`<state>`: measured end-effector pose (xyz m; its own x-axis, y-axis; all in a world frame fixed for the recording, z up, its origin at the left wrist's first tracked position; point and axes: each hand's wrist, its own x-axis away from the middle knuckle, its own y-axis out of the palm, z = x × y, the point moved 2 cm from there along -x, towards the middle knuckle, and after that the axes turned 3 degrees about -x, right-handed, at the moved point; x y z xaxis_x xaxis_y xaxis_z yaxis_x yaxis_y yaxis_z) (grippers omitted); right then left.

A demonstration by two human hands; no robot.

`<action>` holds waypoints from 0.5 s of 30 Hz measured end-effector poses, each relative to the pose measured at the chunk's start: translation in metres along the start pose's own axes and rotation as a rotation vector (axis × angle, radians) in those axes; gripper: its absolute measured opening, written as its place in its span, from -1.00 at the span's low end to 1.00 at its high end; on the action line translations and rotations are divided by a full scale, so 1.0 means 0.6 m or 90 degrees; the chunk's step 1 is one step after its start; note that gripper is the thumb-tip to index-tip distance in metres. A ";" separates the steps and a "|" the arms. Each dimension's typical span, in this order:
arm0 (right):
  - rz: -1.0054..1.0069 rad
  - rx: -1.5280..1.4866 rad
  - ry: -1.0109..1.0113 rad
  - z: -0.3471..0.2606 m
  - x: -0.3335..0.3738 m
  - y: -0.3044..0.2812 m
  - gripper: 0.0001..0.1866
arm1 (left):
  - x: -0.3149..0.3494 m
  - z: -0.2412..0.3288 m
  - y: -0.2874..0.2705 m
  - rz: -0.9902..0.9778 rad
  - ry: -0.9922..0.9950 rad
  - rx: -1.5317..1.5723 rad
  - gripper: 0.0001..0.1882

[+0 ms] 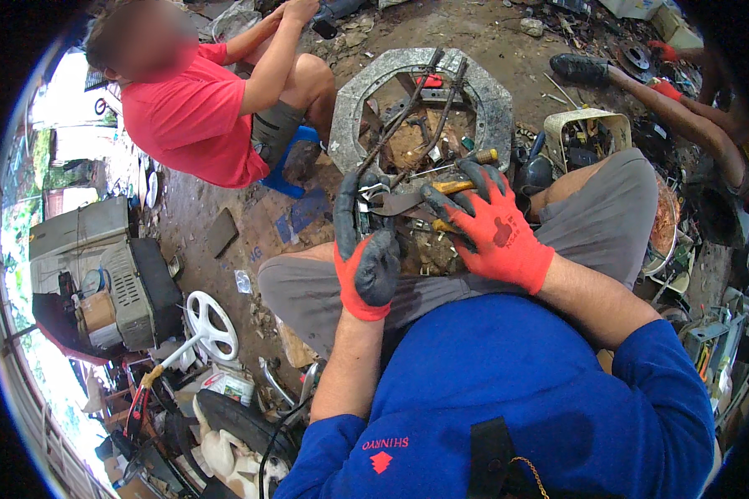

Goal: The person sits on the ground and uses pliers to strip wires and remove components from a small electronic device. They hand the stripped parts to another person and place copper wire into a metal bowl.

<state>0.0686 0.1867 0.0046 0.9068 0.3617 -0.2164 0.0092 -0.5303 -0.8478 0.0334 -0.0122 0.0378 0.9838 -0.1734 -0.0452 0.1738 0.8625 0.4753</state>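
Note:
My right hand, in a red glove with dark grey coated fingers, grips the yellow handles of metal snips. The blades point left toward my other hand. My left hand, gloved the same way, is closed around a small silvery part, whose exact kind I cannot make out. The snips' jaws meet or overlap this part. Just beyond my right fingers is a screwdriver with a yellowish handle; whether a finger touches it is unclear. Both hands are above my lap.
A grey octagonal metal frame with rods across it stands ahead. At the left, a person in a red shirt sits on a blue stool. Another person's leg reaches in at right, near a cream bin. A white wheel lies left.

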 end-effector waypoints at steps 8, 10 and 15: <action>-0.001 -0.014 0.008 -0.003 0.001 0.002 -0.29 | -0.003 -0.005 -0.003 0.008 0.019 0.045 -0.20; -0.001 0.006 0.000 -0.004 0.001 -0.002 -0.30 | 0.005 0.000 0.000 0.031 -0.009 -0.053 -0.21; 0.014 0.028 -0.010 -0.006 0.001 -0.002 -0.32 | 0.006 -0.007 -0.003 0.026 0.016 -0.188 -0.22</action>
<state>0.0708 0.1848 0.0072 0.8996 0.3631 -0.2426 -0.0293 -0.5041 -0.8631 0.0368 -0.0122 0.0330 0.9905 -0.1268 -0.0538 0.1352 0.9702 0.2012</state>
